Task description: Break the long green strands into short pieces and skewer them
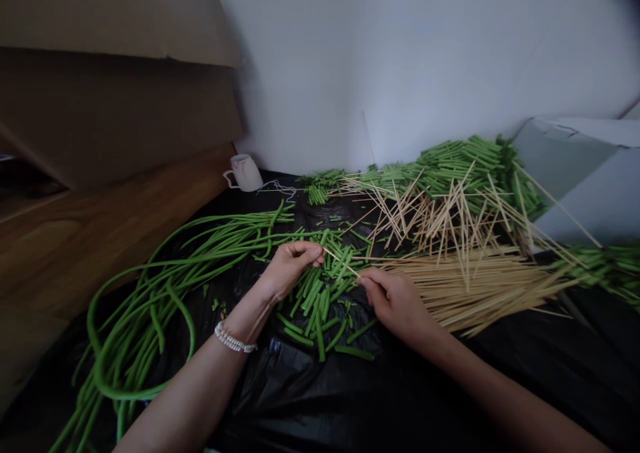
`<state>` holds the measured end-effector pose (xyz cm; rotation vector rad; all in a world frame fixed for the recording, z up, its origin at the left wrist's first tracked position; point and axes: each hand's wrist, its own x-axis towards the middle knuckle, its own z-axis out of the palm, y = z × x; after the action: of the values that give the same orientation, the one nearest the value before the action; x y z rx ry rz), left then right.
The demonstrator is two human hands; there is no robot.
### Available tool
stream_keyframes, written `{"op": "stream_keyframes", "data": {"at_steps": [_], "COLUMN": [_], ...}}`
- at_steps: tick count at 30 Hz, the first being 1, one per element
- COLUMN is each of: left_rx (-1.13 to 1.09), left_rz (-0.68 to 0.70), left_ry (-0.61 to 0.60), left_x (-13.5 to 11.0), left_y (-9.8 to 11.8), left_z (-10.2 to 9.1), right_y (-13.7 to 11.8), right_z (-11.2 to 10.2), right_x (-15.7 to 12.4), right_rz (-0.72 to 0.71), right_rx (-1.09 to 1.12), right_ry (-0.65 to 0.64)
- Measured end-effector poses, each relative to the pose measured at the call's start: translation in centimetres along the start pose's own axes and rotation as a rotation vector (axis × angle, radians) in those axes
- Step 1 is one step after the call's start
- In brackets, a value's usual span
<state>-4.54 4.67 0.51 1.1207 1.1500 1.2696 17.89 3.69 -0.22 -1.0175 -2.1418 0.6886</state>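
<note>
A thin bamboo skewer [342, 264] spans the gap between my two hands, over a pile of cut green bean pieces [313, 296]. My left hand [293, 264], with a white beaded bracelet at the wrist, is closed in a pinch at the skewer's upper left end. Whether a bean piece is also between those fingers cannot be made out. Wrapped round the skewer's lower right end, my right hand [395, 299] is closed too. Just right of it lies a thick bundle of loose bamboo skewers [480, 283].
Long uncut green beans [145, 306] lie at left on black plastic sheeting [295, 399]. Along the white wall [400, 53] are heaped skewered beans [460, 166]. A white mug [246, 174] stands behind; a cardboard box [120, 106] is at left, a pale box [565, 173] at right.
</note>
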Motion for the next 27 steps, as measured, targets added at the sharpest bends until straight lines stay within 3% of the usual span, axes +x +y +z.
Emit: {"op": "stream_keyframes", "data": {"at_steps": [6,11,16,27], "left_rx": [0.014,0.024,0.104,0.153], "left_rz": [0.012,0.022,0.011,0.005], "left_ry": [-0.009,-0.017,-0.092,-0.108], "left_x": [-0.1,-0.3,-0.6,-0.9], "left_y": [-0.1,-0.3,-0.6,-0.4], "left_z": [0.2,0.6,1.4,1.7], "right_y": [-0.1,-0.3,-0.7,-0.2], "right_z": [0.0,0.0,-0.2,0.0], "right_x": [0.0,0.2,0.5,0.2], "right_rz": [-0.028,0.129,-0.017,-0.104], "right_rx": [-0.035,0.132,-0.030,-0.143], "right_ry": [0.034,-0.077,0.017,0.007]}}
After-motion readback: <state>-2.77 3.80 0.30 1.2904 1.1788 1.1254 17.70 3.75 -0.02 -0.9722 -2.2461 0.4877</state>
